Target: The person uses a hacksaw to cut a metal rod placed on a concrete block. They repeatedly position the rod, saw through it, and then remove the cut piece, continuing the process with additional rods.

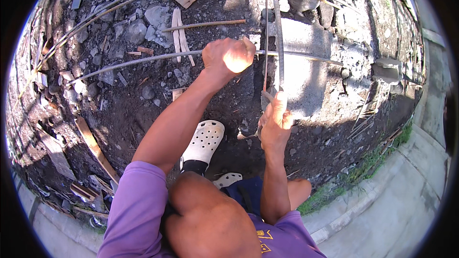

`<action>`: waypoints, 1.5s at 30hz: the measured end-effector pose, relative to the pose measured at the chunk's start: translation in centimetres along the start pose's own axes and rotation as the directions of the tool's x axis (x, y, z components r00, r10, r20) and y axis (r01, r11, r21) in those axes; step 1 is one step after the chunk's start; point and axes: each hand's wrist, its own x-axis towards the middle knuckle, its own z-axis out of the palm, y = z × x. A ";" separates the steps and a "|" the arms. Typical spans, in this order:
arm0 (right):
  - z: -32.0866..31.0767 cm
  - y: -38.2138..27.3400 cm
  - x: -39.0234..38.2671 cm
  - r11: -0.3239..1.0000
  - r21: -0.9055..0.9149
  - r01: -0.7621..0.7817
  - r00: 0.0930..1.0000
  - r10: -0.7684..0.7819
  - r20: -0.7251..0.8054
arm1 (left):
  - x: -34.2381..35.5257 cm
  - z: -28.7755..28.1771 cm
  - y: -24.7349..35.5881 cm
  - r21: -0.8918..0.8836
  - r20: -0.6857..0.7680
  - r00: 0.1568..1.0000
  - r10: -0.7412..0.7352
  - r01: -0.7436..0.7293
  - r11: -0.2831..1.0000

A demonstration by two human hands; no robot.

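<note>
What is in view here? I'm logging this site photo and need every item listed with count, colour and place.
horizontal steel bar: one, grey, crossing the middle, gripped by the left hand
upright steel bar: one, grey ribbed, rising at centre right, held low by the right hand
curved steel bars: several, grey-brown, arcing across the top left
concrete block: one, grey, centre right behind the upright bar
wood scraps: several, tan, scattered on the dark soil at left and top
stones: many, grey, upper left
concrete curb: one, pale grey, right edge, with grass beside it
clog shoes: two, white, bottom centre
left hand: fist closed on the horizontal bar
right hand: fingers around the upright bar
</note>
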 end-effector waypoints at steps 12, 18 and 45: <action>0.4 0.5 -0.4 0.922 -0.372 0.103 0.992 -0.121 -0.025 | -0.3 0.3 -0.7 -0.052 -0.094 0.987 0.132 -0.137 0.989; 0.1 0.4 -1.3 0.951 -0.291 0.104 0.994 -0.105 0.011 | -0.3 0.8 -0.7 -0.043 -0.139 0.982 0.129 -0.136 0.990; -2.7 -1.7 -8.8 0.889 -0.447 -0.101 0.995 0.100 -0.026 | -0.2 0.8 -0.2 -0.030 -0.051 0.999 0.004 -0.006 1.000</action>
